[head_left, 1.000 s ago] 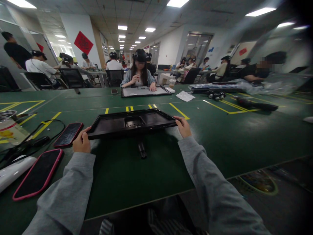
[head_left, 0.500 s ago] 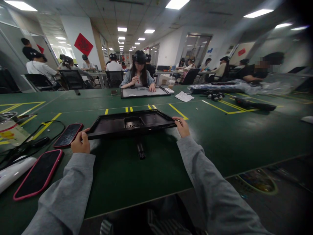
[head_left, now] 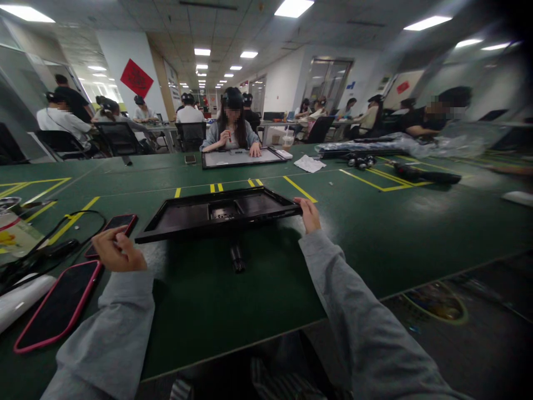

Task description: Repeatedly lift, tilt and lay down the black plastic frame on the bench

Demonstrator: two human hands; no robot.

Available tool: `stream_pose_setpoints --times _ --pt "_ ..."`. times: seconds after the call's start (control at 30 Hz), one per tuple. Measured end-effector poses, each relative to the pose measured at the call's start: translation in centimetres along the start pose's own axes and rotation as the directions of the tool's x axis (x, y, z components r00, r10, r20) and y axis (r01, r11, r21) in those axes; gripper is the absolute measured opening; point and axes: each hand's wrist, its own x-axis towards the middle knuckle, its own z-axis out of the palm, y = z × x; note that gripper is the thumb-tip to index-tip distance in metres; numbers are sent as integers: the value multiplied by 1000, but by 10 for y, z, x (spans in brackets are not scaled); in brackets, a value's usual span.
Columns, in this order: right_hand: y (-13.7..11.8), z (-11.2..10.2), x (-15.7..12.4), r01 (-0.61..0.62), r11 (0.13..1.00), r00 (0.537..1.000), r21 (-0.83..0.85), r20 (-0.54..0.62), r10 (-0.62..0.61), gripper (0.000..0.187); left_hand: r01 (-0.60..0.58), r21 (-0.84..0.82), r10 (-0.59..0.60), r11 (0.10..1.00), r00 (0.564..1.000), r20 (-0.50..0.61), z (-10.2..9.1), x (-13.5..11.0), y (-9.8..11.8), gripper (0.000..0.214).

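A black rectangular plastic shell with a raised rim and a square recess, like a monitor back cover [head_left: 183, 214], sits tilted above the table in front of me. My right hand [head_left: 308, 215] pinches its right corner between thumb and fingers. Off the left corner, with a small gap, my left hand [head_left: 119, 250] is open, fingers loosely bent and nothing in them. Below the shell's near edge shows a short black cylindrical part [head_left: 237, 259]; whether it joins the shell is hidden.
Left of me lie a pink-edged phone [head_left: 60, 305], a second phone [head_left: 120, 223], a black cable [head_left: 94, 212] and a white device [head_left: 23, 303]. Across the green table [head_left: 375, 239] a person works on a flat panel [head_left: 245, 158]. A black power tool [head_left: 427, 173] and crumpled tissue [head_left: 309, 163] lie right.
My left hand has let go of the shell's left corner and moved left, over the nearer end of a phone. The shell's left end has dipped slightly. My right hand keeps its grip.
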Motion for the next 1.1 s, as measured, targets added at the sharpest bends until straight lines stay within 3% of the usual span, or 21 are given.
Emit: stream_pose_setpoints --times 0.07,0.1,0.13,0.2,0.27,0.33,0.4,0.47,0.7,0.8,0.93,1.1 --pt "7 -1 3 -108 993 993 51 -36 110 51 -202 -156 220 967 969 111 -4 -6 19 31" --pt "9 -2 4 -159 985 986 69 -48 162 52 -269 -265 324 926 927 189 -5 -11 31 25" --pt "11 -3 5 -196 977 978 84 -56 201 53 -311 -357 416 881 868 271 -6 -16 46 20" --pt "12 -5 6 -237 965 968 110 -63 244 54 -305 -495 541 814 710 452 -8 -28 78 17" --pt "11 -7 7 -253 958 962 136 -65 264 52 -255 -526 567 811 563 602 -8 -40 109 21" --pt "9 -8 6 -269 952 958 148 -67 281 51 -206 -535 566 819 442 696 -9 -50 134 30" --pt "8 -8 5 -280 949 954 147 -69 292 50 -170 -547 569 819 355 742 -10 -57 150 37" --pt "8 -8 5 -279 950 954 143 -73 291 50 -151 -560 578 815 298 760 -11 -61 160 39" --pt "8 -10 7 -271 948 956 165 -72 286 47 -182 -586 614 789 225 757 -12 -62 168 33" --pt "5 -21 14 -266 941 947 211 -123 296 43 -246 -600 647 761 233 726 -13 -60 161 28" --pt "2 -42 23 -246 931 924 271 -225 310 38 -353 -607 699 712 276 660 -19 -52 134 17" --pt "-2 -51 25 -243 917 914 317 -243 326 34 -521 -592 777 615 271 568 -26 -31 78 13"
